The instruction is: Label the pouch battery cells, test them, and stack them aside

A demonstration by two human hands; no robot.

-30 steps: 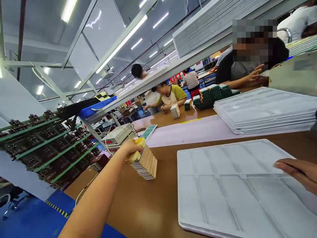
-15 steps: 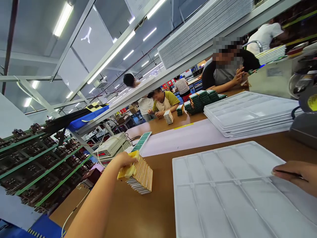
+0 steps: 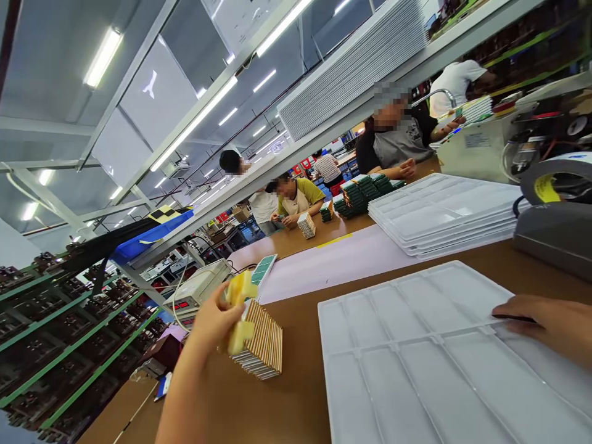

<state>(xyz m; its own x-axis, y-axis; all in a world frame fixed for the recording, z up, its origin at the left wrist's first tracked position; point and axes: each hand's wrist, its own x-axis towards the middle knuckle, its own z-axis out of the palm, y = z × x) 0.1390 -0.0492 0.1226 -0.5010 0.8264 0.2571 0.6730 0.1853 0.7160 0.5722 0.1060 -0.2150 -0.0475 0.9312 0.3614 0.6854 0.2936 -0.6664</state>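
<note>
My left hand (image 3: pixel 216 317) is closed round a yellow block-like piece (image 3: pixel 241 287) with notched ends. That piece is at the left side of a stack of thin, gold-edged flat pieces (image 3: pixel 264 339) standing on the brown table (image 3: pixel 287 413); whether they touch I cannot tell. On the right, my right hand (image 3: pixel 546 324) pinches a thin dark tool (image 3: pixel 513 318) over a white compartmented tray (image 3: pixel 393 333). The tray's visible compartments hold nothing.
More white trays (image 3: pixel 444 213) are piled behind, beside a grey tape dispenser (image 3: pixel 555 237). Green-wrapped stacks (image 3: pixel 365 194) and a small pale stack (image 3: pixel 306 226) stand farther back, near seated people. Instrument boxes (image 3: pixel 197 287) are at the left, under a slanted metal rail (image 3: pixel 324 126).
The yellow piece has tipped more upright in my left hand and shifted left off the top of the gold-edged stack. My right hand still holds the dark tool by the tray. The view has shifted slightly.
</note>
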